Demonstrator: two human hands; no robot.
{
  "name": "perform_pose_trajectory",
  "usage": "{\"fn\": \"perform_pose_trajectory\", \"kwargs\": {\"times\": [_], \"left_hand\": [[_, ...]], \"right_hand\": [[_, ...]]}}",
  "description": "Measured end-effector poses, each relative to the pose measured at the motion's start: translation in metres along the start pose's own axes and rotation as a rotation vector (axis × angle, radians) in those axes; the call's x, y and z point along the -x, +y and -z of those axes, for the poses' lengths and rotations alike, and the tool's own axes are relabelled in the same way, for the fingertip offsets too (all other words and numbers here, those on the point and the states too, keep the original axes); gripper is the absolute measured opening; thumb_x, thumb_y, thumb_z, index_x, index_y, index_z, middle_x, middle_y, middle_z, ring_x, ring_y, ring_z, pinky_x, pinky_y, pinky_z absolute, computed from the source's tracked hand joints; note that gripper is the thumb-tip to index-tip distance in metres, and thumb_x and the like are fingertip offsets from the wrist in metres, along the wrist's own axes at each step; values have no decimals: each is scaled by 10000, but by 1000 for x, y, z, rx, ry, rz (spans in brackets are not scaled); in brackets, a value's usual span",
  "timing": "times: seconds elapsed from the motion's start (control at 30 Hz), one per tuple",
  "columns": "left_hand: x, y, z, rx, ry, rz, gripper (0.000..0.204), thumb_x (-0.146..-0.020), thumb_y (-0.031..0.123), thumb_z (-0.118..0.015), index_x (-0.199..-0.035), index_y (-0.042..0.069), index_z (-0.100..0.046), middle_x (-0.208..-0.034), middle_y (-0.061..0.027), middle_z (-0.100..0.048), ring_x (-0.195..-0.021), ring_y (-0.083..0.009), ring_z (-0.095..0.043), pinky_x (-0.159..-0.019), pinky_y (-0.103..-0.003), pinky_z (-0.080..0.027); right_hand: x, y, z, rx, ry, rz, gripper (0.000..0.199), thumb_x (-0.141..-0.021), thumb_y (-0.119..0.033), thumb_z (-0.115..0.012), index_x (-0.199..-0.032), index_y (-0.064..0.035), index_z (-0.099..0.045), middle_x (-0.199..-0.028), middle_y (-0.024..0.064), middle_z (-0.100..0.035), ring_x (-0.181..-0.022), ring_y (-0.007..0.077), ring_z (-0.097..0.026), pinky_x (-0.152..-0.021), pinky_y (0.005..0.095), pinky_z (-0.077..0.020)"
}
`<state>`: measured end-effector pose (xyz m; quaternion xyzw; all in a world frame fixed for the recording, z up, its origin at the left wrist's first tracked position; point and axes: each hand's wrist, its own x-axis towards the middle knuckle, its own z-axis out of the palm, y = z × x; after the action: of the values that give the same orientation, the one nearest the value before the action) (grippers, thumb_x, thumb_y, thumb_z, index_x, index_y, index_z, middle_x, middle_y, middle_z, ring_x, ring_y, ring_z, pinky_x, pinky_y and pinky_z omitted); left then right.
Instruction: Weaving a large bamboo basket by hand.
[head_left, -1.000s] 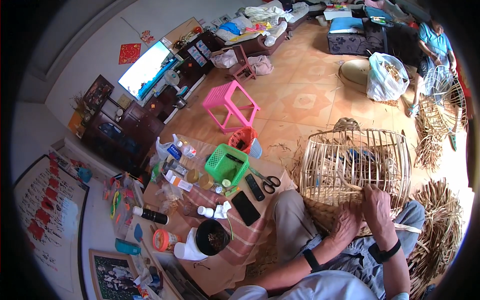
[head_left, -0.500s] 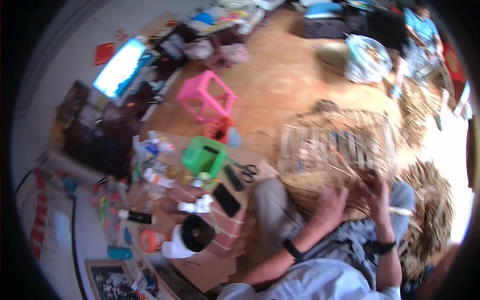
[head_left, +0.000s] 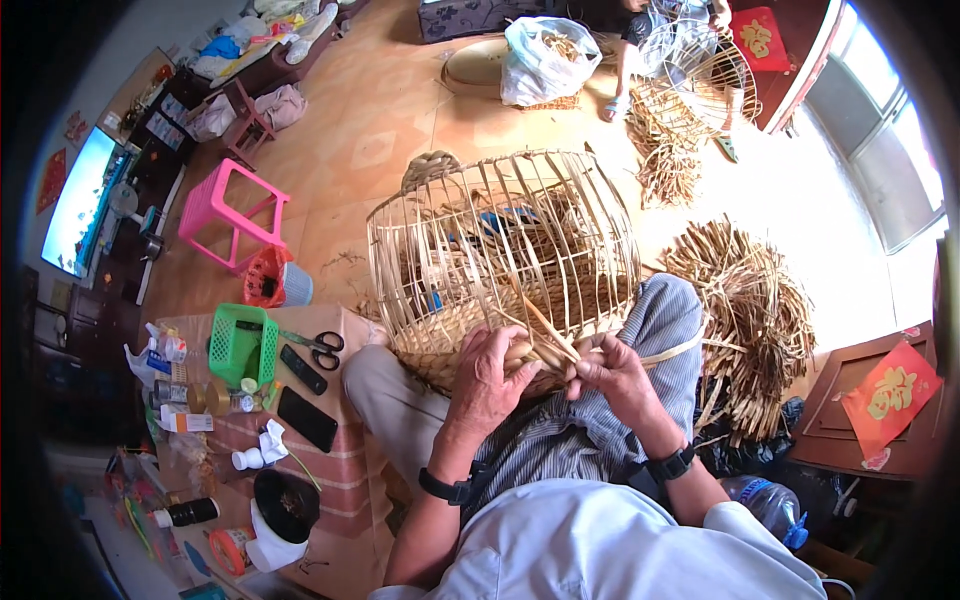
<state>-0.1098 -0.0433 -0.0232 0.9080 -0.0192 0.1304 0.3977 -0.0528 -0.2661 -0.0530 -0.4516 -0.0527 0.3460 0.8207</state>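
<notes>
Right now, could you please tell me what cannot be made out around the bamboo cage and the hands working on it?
- Head view: the cage's lower rim, hidden behind the left hand and right hand.
- Head view: how the fingers grip the bamboo strip; they overlap and are too small.
- Head view: the blue things inside the cage, screened by its bars.
- Head view: the person by the far cage, cut off by the top edge.

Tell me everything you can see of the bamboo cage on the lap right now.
The cage is a rounded, unfinished frame of pale bamboo slats with open gaps, lying tilted on its side across the person's knees. Its lower end has a tightly woven band. The left hand presses on that band; the right hand pinches thin strips that stick out from it. Blue bits show through the slats, too unclear to identify.
</notes>
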Motion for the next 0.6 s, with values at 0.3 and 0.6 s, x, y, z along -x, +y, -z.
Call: {"fn": "perform_pose_trajectory", "kwargs": {"times": [0.3,0.6], "left_hand": [[-6,-5,-1,169,19,154,198,-954,157,-677,-1111,55,-610,-965,-135,-660,-934,-361,-643,-850,-468,-500],[-13,-7,1,-184,-42,-46,216,-920,236,-724,-1004,64,-624,-842,-145,-694,-809,-382,-649,-768,-476,-483]], "right_hand": [[-18,-35,-11,719,77,54,305,-925,-209,-783,-1072,-38,-577,-750,79,-662,-645,162,-637,-559,312,-489],[-38,-58,8,416,126,-13,350,-1099,-335,-526,-847,-95,-567,-648,3,-615,-483,34,-441,-460,213,-345]]}}
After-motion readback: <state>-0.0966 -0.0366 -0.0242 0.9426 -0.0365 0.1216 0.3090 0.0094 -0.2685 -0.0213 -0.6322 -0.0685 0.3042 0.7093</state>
